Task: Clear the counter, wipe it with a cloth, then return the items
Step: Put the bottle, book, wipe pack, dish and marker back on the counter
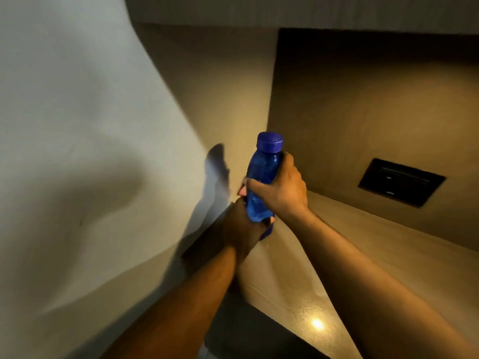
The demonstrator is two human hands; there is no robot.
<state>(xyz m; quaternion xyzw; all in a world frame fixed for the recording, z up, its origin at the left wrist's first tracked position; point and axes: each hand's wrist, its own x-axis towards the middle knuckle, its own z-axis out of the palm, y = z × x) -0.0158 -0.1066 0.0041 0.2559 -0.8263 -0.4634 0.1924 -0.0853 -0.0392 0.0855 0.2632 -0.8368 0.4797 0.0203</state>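
Two hands on one bottle (261, 174), so the step in hand looks like either lifting it off the counter (350, 255) or setting it back; can't tell which from this alone.

To do it well: keep the bottle upright, cap up, w/ the upper hand taking the weight and the lower one steadying the base. If setting down, land the base flat before either hand lets go. The wall is close on the far side of the left hand, so don't swing that way. Counter surface looks glossy, so a tilted base could skid.

Right hand (281, 187): wrapped round the bottle's mid-body, fingers curled shut across the front, thumb up near the shoulder just below the cap. Firm full grip.

Left hand (242, 224): lower down, closed round the bottle's bottom part, in shadow. Something pink shows at its fingers, maybe a cloth or a label; too blurred to say. Can't tell if it holds that too.

Bottle sits between both hands, upright w/ a slight lean, its base just beyond the left hand and right at the counter; whether it touches the counter is unclear. Counter to the right of the hands looks bare.
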